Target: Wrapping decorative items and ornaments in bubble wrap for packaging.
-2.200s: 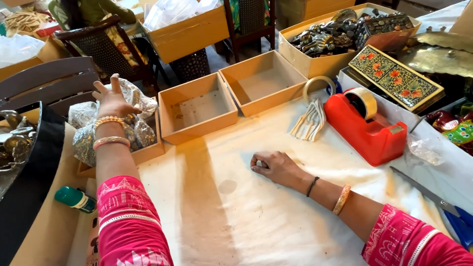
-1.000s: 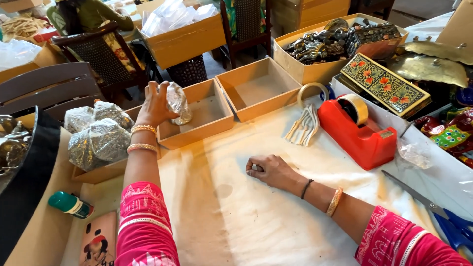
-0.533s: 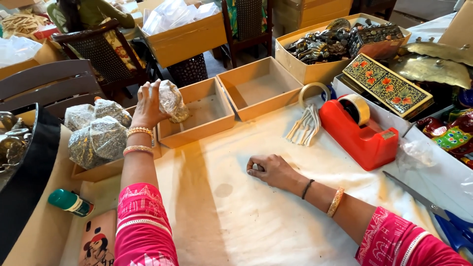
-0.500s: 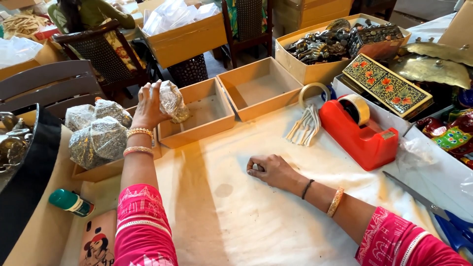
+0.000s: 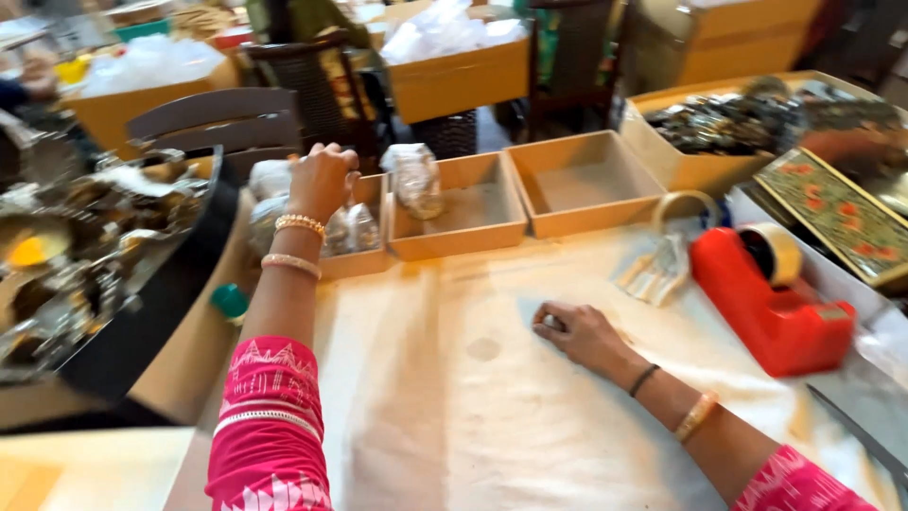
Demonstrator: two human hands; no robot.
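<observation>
Far left, a dark tray (image 5: 142,312) heaped with shiny metal pieces, blurred, detail unreadable. Just right of it on the brown table edge, a small green-capped bottle (image 5: 228,301) lying beside the left forearm. Left hand (image 5: 322,180) raised over the leftmost wooden box (image 5: 364,260), fingers curled loosely into a half-closed fist, knuckles up; nothing visible in the grip, though the palm side is hidden so cannot tell for certain. Two bangles on that wrist, pink patterned sleeve below. Under and beside the hand, several plastic-wrapped bundles (image 5: 345,229) sit in that leftmost box. Next box to the right, the middle wooden box (image 5: 473,232): one clear-wrapped bundle (image 5: 414,180) stands at its left end, upright, apart from the left hand, resting inside the box against the left wall. Third wooden box (image 5: 582,185) beside it, touching or nearly so. On the pale cloth (image 5: 445,407) in front, the right hand (image 5: 579,333) rests palm down, fingers curled and pressed together over something small and pale; what it is cannot be told. Thread band and bangle on that wrist. Right of the hand, a folded pale cloth piece (image 5: 653,270), then a red tape dispenser (image 5: 771,308) with a tan roll. Behind, a floral painted box (image 5: 837,213), blurred.
</observation>
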